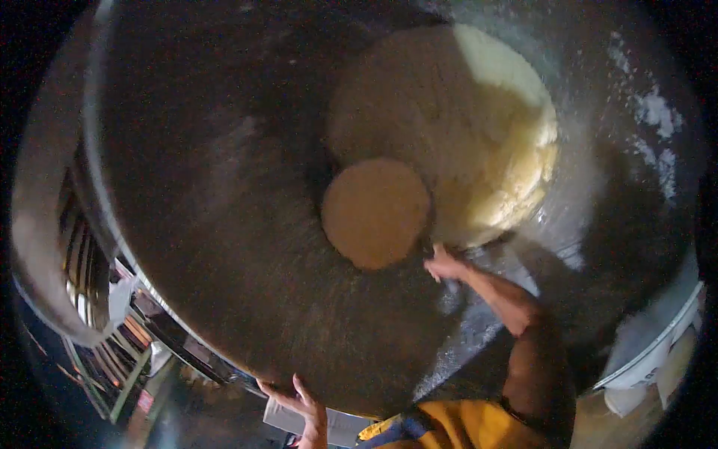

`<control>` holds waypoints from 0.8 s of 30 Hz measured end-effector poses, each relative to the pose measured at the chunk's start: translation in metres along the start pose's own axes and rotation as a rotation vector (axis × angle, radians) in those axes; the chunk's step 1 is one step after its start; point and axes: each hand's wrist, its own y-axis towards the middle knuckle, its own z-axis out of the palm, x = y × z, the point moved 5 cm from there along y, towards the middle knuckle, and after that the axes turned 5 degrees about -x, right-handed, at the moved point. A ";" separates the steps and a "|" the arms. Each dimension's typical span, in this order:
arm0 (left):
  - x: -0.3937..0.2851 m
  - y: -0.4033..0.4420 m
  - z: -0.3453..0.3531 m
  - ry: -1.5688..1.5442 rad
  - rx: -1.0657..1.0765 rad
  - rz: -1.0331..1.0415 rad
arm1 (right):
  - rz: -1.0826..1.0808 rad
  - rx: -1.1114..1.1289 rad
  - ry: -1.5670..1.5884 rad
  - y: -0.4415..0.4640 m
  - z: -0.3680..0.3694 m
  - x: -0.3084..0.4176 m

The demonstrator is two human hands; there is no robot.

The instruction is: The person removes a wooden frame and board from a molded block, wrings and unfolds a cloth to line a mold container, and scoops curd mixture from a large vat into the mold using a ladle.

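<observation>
A very large, round, dark metal pan (284, 314) fills most of the view. A big pale-yellow mass like dough (516, 161) lies in it, partly in shadow. Against its lower left edge is a smaller round brown disc (376, 213); what it is made of I cannot make out. My right hand (446, 264) reaches in beside the disc and the lower edge of the mass. Its fingers are curled and slightly blurred, and anything in them is hidden. On the pan's near rim, my left hand (297, 402) rests with thumb and fingers apart, holding nothing.
White powdery smears (658, 116) mark the pan's right side. Its metal rim (168, 307) curves along the left. Beyond it is a rack-like frame with slats (123, 348). White sacks or cloths (632, 378) show below the rim at lower right.
</observation>
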 end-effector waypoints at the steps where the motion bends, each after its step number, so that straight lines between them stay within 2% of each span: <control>1: -0.003 0.004 0.001 -0.038 0.032 -0.004 | 0.071 -0.030 0.139 -0.037 0.007 -0.002; 3: -0.016 0.005 0.002 -0.061 0.024 0.025 | 0.039 0.011 0.138 -0.098 0.012 -0.001; 4: -0.026 0.008 0.002 -0.192 0.026 -0.035 | 0.017 0.052 0.124 -0.135 0.013 0.009; 6: -0.034 0.011 -0.007 -0.184 -0.012 0.067 | 0.091 -0.051 -0.025 -0.181 0.019 -0.018; 8: -0.023 0.011 -0.013 -0.255 -0.013 0.042 | 0.127 -0.068 -0.161 -0.236 0.012 -0.019; 10: -0.024 0.011 -0.022 -0.367 -0.072 0.046 | 0.043 -0.182 -0.365 -0.286 -0.001 0.001; 12: -0.022 0.014 -0.035 -0.362 -0.090 0.093 | 0.121 -0.274 -0.424 -0.324 -0.018 0.009; 14: -0.003 0.013 -0.038 -0.584 -0.111 0.081 | 0.078 -0.265 -0.347 -0.366 -0.018 0.047; 15: 0.008 0.011 -0.036 -0.720 -0.136 0.002 | 0.067 -0.306 -0.457 -0.383 -0.018 0.071; 16: 0.024 0.005 -0.044 -0.857 -0.152 -0.060 | 0.058 -0.352 -0.552 -0.402 -0.008 0.087; 18: 0.052 -0.008 -0.078 -0.866 -0.279 -0.075 | -0.089 -0.363 -0.821 -0.444 0.010 0.131; 19: 0.075 -0.015 -0.102 -0.866 -0.347 -0.065 | -0.173 -0.376 -0.779 -0.451 0.011 0.137; 20: 0.098 -0.022 -0.124 -0.855 -0.402 -0.055 | -0.127 -0.374 -0.736 -0.465 0.024 0.150; 22: 0.165 -0.061 -0.183 -0.766 -0.624 -0.045 | -0.240 -0.418 -0.981 -0.490 0.069 0.171; 24: 0.245 -0.125 -0.243 -0.571 -0.807 -0.146 | -0.290 -0.387 -1.007 -0.528 0.123 0.170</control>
